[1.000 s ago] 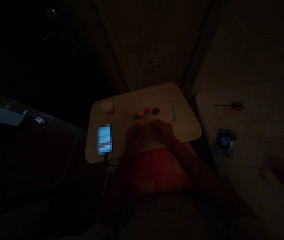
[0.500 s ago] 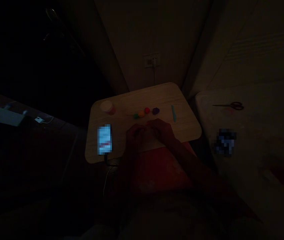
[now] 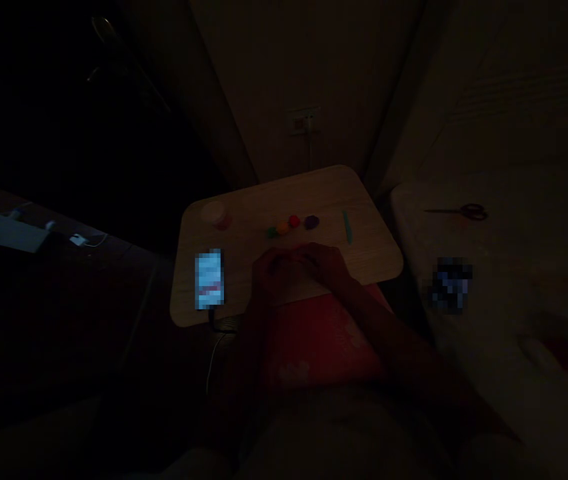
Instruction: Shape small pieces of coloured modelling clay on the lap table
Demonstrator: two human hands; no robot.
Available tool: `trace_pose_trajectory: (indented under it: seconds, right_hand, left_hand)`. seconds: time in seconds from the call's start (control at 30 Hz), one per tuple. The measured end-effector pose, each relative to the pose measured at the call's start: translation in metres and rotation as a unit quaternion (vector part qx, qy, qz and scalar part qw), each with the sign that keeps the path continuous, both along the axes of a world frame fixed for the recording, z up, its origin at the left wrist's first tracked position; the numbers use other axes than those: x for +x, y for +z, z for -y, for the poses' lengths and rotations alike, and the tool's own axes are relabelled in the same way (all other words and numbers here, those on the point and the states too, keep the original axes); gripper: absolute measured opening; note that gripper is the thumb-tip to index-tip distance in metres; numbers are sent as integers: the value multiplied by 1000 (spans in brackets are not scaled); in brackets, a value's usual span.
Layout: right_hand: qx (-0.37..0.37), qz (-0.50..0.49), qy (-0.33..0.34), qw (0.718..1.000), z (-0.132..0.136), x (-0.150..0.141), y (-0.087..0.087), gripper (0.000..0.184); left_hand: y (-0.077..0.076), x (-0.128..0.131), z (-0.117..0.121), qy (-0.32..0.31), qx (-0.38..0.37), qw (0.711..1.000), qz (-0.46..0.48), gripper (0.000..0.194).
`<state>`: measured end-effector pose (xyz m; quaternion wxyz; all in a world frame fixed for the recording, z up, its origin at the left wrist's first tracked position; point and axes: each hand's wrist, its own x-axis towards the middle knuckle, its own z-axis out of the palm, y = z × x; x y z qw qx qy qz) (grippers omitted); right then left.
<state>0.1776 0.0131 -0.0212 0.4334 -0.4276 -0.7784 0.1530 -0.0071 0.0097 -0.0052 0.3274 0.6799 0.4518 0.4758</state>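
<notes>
In dim light, my left hand [image 3: 267,268] and my right hand [image 3: 325,261] meet over the near part of a small wooden table [image 3: 249,260]. The fingers of both are curled inward, with the tips close together. Whatever lies between them is too dark to name. Just beyond my hands is a row of small clay-like lumps: a green one [image 3: 271,232], an orange ball [image 3: 283,228], a red ball [image 3: 294,221] and a purple lump [image 3: 311,222]. To their right lies a teal knife-like tool [image 3: 347,227].
A pale tub [image 3: 215,215] stands at the back left. A lit phone [image 3: 209,279] with a cable lies at the table's left side. On the pale surface to the right are scissors [image 3: 464,212] and a blurred dark object [image 3: 451,285]. A wall socket [image 3: 304,122] holds a plug.
My hands have drawn slightly closer together, and my right fingers sit a little lower. The lumps, tool, tub and phone stay in place.
</notes>
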Motion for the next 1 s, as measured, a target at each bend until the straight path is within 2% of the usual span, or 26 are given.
trace_pose_trajectory:
  seconds: [0.17,0.3,0.5,0.8,1.0]
  right_hand:
    - [8,34,-19,999,0,-1,-2,25]
    - [4,65,-15,998,0,0,-4,21]
    - [38,57,-4,998,0,1,-5,21]
    - [49,92,-8,995,1,1,1,51]
    - [42,88,-9,995,4,1,4,53]
  left_hand:
    - [3,3,2,-19,16,999,-26,17]
    - [7,4,3,-35,48,997,-49,19]
    - [9,3,1,-68,80,992,-72,20]
    - [5,2,0,-77,75,993,-40,15]
    - [7,1,0,-73,67,995,-26,21]
